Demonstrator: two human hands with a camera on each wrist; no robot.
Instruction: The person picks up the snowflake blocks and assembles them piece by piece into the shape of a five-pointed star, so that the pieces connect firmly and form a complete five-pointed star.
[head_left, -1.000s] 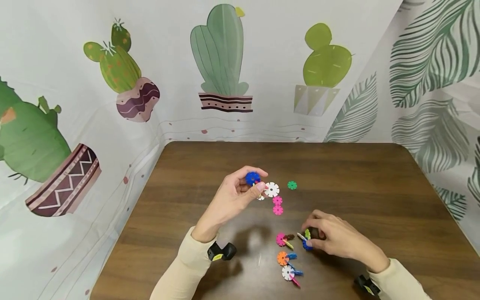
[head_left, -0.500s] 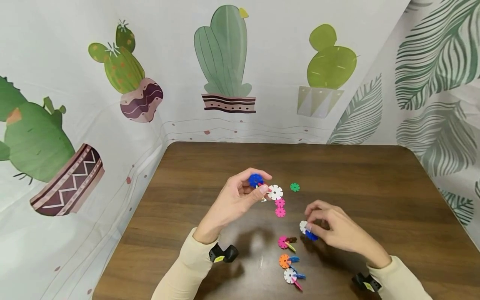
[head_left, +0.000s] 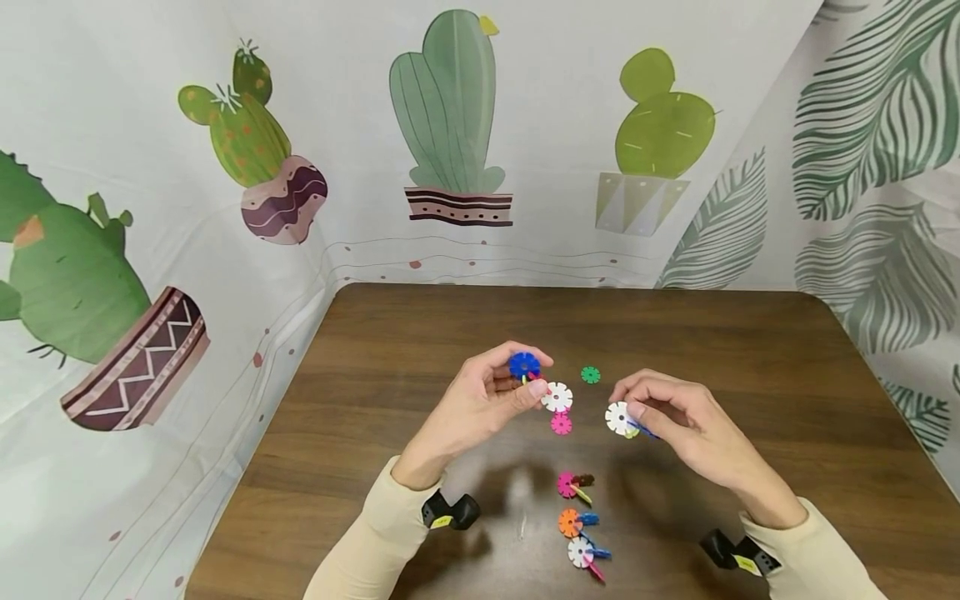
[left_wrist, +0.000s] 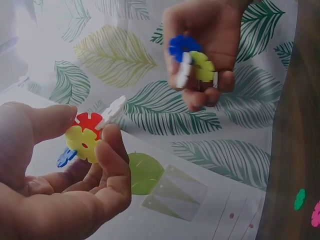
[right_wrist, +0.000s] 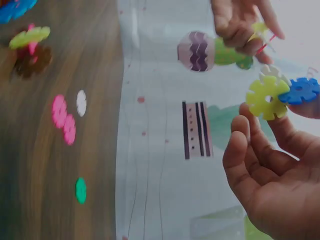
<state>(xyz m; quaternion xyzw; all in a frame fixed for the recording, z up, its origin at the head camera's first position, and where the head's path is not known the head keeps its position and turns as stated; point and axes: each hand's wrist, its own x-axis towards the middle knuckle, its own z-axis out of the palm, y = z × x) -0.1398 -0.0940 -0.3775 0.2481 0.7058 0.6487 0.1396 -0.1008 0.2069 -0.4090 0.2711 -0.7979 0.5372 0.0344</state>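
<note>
My left hand (head_left: 483,400) pinches a joined cluster of notched plastic snowflake discs over the table. In it are a blue disc (head_left: 524,365), a white disc (head_left: 557,397), a yellow disc (left_wrist: 76,140) and a red disc (left_wrist: 90,120). Opposite, my right hand (head_left: 693,429) holds a second cluster between thumb and fingers. That one joins a white disc (head_left: 619,418), a yellow-green disc (right_wrist: 260,97) and a blue disc (right_wrist: 303,90). A gap separates the two raised clusters.
On the brown table (head_left: 420,317) lie a green disc (head_left: 591,375), two joined pink discs (right_wrist: 59,111) and a white disc (right_wrist: 81,103). Nearer, three clusters form a column: pink-brown-yellow (head_left: 566,484), orange-blue (head_left: 569,522) and white-blue-pink (head_left: 579,552). A cactus-print cloth (head_left: 555,125) hangs behind.
My right hand has lifted its cluster off the low right area, up and toward my left hand, turning its white disc to face the head camera. My left hand has shifted slightly right and down.
</note>
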